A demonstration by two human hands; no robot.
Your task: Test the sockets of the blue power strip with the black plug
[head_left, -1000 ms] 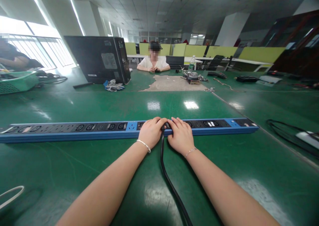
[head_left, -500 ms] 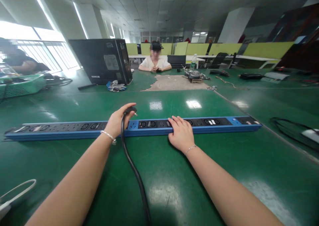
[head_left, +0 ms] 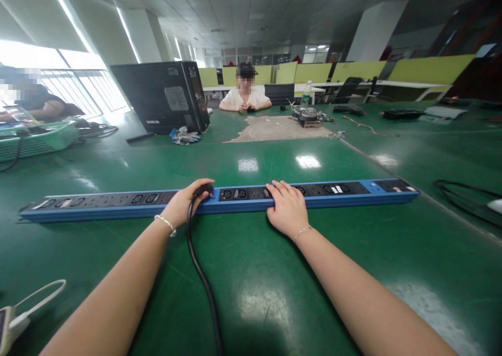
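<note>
A long blue power strip (head_left: 243, 206) with rows of black sockets lies across the green table. My left hand (head_left: 184, 202) is closed around a black plug (head_left: 204, 190), which sits low against a blue socket section left of the strip's middle. Whether its pins are in the socket is hidden. From the plug a thick black cable (head_left: 204, 277) hangs toward me and runs out at the bottom. To the right of it, my right hand (head_left: 288, 208) grips the strip, fingers over the top face and thumb along the near side.
A black computer case (head_left: 160, 97) stands at the back left, gloves (head_left: 184, 136) beside it. Further left is a green basket (head_left: 43, 139). A person (head_left: 246, 92) sits across the table, another at far left. A white plug with cord (head_left: 19, 319) lies near left; black cable (head_left: 463, 199) at right.
My left hand has lowered the plug from just above the strip onto its blue socket section. My right hand stays on the strip. The view has shifted slightly.
</note>
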